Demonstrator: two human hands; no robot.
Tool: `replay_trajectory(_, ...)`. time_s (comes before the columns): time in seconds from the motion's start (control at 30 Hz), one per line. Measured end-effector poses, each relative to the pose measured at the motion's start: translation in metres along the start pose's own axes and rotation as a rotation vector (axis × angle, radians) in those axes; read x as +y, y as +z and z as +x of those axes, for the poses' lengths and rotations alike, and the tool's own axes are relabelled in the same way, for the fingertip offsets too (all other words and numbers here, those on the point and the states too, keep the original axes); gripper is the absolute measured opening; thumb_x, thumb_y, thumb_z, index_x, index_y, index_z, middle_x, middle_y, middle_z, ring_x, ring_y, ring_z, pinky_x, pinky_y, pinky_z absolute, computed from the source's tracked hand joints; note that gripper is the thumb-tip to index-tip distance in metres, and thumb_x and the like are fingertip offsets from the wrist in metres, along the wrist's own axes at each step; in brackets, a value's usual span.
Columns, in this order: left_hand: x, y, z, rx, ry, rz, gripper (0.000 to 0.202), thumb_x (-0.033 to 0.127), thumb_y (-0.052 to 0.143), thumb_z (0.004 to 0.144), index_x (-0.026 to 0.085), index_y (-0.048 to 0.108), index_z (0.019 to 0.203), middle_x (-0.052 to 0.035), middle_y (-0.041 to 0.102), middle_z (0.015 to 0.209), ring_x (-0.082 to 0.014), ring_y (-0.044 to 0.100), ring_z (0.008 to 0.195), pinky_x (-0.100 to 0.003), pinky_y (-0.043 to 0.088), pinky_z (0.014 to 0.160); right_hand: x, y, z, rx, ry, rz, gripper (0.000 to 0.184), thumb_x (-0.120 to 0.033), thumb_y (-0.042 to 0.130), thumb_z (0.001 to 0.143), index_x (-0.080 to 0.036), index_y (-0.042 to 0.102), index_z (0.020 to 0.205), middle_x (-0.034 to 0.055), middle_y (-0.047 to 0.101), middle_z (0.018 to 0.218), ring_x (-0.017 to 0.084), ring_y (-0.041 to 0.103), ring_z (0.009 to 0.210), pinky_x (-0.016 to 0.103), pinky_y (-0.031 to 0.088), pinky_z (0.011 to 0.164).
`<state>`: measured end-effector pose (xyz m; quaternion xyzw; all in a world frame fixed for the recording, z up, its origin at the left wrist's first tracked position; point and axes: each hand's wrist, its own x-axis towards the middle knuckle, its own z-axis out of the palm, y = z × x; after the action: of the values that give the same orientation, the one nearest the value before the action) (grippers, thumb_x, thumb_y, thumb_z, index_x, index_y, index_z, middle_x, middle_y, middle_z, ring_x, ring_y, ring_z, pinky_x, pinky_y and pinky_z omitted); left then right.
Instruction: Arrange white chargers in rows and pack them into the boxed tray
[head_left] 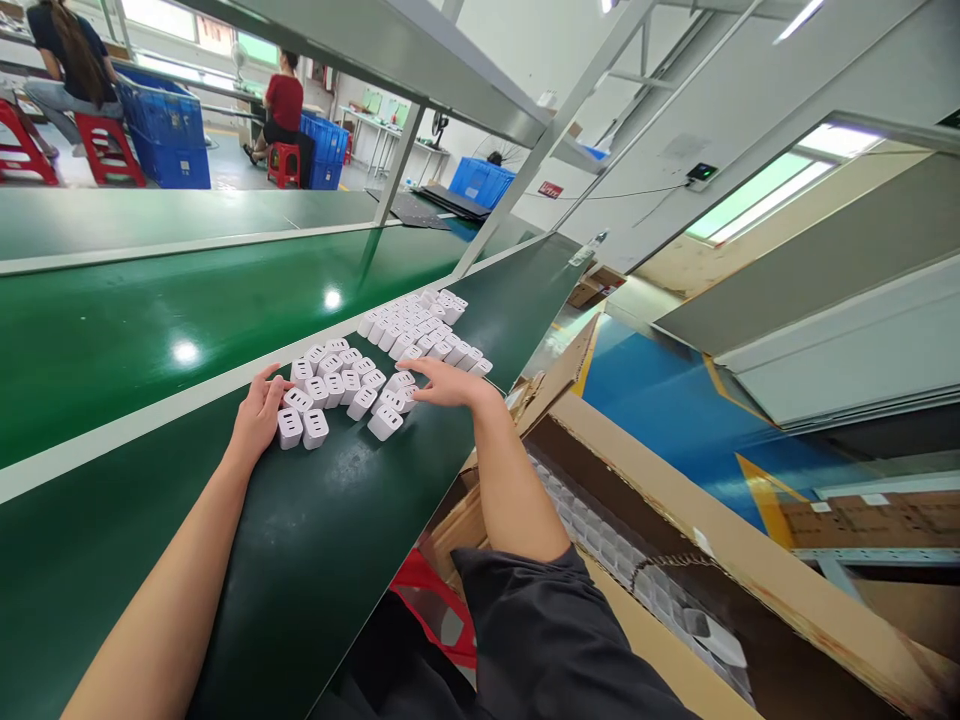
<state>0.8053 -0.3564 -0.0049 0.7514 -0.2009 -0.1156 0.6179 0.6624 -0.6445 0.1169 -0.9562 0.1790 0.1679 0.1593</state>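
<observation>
Sleeve (pixel 555 630): 5 o'clock, plain black, short, loose cut, soft creases, wide hem near elbow
Right forearm (pixel 514 480): 5 o'clock, bare below hem
Left forearm (pixel 172 580): 8 o'clock, bare up to frame edge
Left hand (pixel 257 415), right hand (pixel 444 383): bare, fingers uncovered
Lower cloth (pixel 397 665): toward 6 o'clock, black, garment type unclear

Factory floor: conveyor belt (pixel 187 310), blue crates (pixel 161 130), workers on red stools (pixel 109 150).
</observation>
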Motion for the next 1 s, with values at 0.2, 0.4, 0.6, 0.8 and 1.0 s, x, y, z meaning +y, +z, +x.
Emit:
replay_trajectory(0.2, -0.003, 0.0, 0.002, 0.002, 0.014, -0.013, 0.066, 0.067, 0.04, 0.092, 0.025, 0.045, 0.142, -0.0076, 0.071, 0.113, -0.0224, 0.066, 0.099, -0.038, 0.051, 0.09, -0.006, 0.019, 0.004, 0.058, 0.042, -0.165, 0.081, -0.015, 0.072, 0.072, -0.035, 0.044, 0.145, 0.0057, 0.045, 0.147, 0.025, 0.062, 0.108, 0.026, 0.049, 0.077)
replay_trajectory(0.4, -0.007, 0.001, 0.004, 0.006, 0.02, -0.028, 0.065, 0.067, 0.041, 0.091, 0.023, 0.047, 0.14, -0.009, 0.071, 0.112, -0.0228, 0.066, 0.098, -0.038, 0.051, 0.089, 0.022, 0.016, 0.021, 0.138, 0.277, -0.2, 0.073, -0.008, 0.069, 0.071, -0.033, 0.052, 0.138, 0.0109, 0.054, 0.131, 0.028, 0.065, 0.096, 0.033, 0.05, 0.078)
replay_trajectory(0.6, -0.008, 0.002, 0.005, 0.014, 0.02, -0.03, 0.065, 0.067, 0.042, 0.091, 0.024, 0.048, 0.139, -0.0082, 0.071, 0.111, -0.0226, 0.066, 0.097, -0.039, 0.051, 0.089, 0.033, 0.012, 0.044, 0.282, 0.404, -0.108, 0.07, -0.012, 0.067, 0.076, -0.031, 0.05, 0.141, 0.0126, 0.049, 0.137, 0.028, 0.065, 0.102, 0.033, 0.049, 0.083)
replay_trajectory(0.8, -0.001, 0.001, 0.002, 0.0, 0.004, -0.024, 0.062, 0.065, 0.041, 0.092, 0.025, 0.048, 0.139, -0.0081, 0.071, 0.113, -0.0227, 0.066, 0.098, -0.039, 0.05, 0.09, 0.039, 0.014, 0.046, 0.436, 0.463, -0.014, 0.066, -0.024, 0.062, 0.081, -0.023, 0.044, 0.145, 0.0165, 0.045, 0.142, 0.03, 0.061, 0.111, 0.035, 0.049, 0.088)
replay_trajectory(1.0, -0.003, 0.002, 0.002, 0.002, 0.004, -0.038, 0.062, 0.065, 0.042, 0.092, 0.025, 0.048, 0.139, -0.0079, 0.072, 0.112, -0.0225, 0.067, 0.097, -0.038, 0.051, 0.089, 0.041, 0.026, 0.057, 0.508, 0.483, 0.048, 0.049, -0.021, 0.058, 0.081, -0.023, 0.058, 0.13, 0.0127, 0.054, 0.131, 0.027, 0.056, 0.115, 0.033, 0.047, 0.09)
